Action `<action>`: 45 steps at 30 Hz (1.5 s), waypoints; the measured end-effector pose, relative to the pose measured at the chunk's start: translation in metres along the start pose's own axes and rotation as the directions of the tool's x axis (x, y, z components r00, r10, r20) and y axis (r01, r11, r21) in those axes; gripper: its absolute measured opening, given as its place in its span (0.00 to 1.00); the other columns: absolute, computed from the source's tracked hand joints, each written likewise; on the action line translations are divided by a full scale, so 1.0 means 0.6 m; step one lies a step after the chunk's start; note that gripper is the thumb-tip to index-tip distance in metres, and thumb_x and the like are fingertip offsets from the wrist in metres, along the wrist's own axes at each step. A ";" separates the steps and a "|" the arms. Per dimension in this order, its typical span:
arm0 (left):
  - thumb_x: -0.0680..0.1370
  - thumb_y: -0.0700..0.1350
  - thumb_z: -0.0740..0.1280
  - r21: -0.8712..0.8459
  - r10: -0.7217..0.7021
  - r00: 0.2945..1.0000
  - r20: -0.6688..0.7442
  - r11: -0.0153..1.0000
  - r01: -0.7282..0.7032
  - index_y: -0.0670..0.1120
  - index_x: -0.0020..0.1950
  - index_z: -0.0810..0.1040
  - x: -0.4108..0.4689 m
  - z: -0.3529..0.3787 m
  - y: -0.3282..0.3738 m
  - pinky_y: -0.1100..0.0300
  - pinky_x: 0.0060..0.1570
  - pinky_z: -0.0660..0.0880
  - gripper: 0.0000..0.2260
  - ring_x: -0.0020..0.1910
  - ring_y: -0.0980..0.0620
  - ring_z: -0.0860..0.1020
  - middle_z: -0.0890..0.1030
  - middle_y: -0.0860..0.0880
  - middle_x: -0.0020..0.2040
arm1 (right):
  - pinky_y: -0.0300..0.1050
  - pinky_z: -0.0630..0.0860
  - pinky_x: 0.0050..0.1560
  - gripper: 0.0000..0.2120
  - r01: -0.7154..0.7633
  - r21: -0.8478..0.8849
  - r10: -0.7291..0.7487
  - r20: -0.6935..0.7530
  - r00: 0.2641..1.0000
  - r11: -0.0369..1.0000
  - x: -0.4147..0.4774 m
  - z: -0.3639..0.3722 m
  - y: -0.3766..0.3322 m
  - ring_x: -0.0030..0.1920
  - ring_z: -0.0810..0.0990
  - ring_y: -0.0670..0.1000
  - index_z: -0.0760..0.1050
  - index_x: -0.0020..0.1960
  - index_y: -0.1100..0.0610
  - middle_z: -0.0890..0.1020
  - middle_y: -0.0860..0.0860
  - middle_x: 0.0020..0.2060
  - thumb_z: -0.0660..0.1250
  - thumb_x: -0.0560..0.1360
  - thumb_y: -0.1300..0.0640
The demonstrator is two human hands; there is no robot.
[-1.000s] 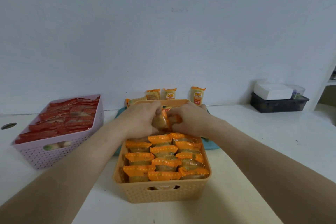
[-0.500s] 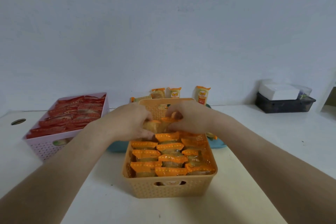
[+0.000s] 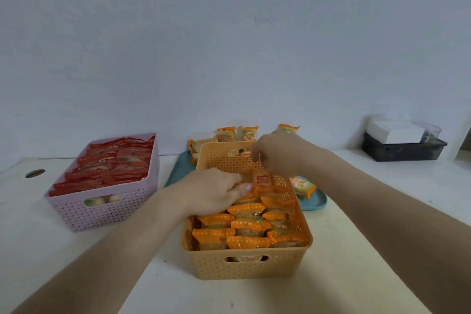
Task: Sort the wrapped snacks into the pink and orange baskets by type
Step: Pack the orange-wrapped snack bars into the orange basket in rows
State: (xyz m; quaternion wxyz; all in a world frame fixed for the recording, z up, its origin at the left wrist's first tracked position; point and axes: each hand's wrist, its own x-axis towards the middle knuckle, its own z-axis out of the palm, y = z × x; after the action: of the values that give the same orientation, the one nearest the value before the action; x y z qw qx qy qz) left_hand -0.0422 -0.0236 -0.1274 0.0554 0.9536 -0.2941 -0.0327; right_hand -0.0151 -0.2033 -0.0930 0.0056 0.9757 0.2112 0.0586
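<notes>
The right hand (image 3: 276, 154) pinches one wrapped snack (image 3: 262, 178) by its top edge. The snack hangs with its long axis upright, directly below the fingers, over the gap at the far end of the orange basket (image 3: 244, 266). The left hand (image 3: 214, 192), just beside it, lies curled over the far packed row (image 3: 244, 209); whether it grips a packet cannot be told. The insertion path is probably straight down.

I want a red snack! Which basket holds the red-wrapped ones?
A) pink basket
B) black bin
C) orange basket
A: the pink basket on the left is full of red-wrapped snacks; the orange basket holds orange-wrapped snacks.
</notes>
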 end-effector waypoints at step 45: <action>0.79 0.62 0.44 0.053 -0.059 0.973 -0.223 0.996 0.073 0.57 0.70 0.63 -0.099 0.043 0.084 0.50 0.62 0.68 0.23 0.64 0.57 0.71 0.74 0.59 0.65 | 0.57 0.61 0.62 0.21 -0.034 0.056 0.038 -0.084 0.996 0.998 -0.167 0.055 -0.064 0.57 0.71 0.50 0.72 0.59 0.46 0.74 0.46 0.52 0.43 0.80 0.42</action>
State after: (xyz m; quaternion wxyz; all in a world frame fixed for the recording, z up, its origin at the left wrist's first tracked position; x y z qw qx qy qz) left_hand -0.1221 -0.0338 -0.1448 0.0576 0.9618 -0.2552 0.0806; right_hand -0.1177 -0.2090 -0.1385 -0.0310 0.9757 0.1952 0.0943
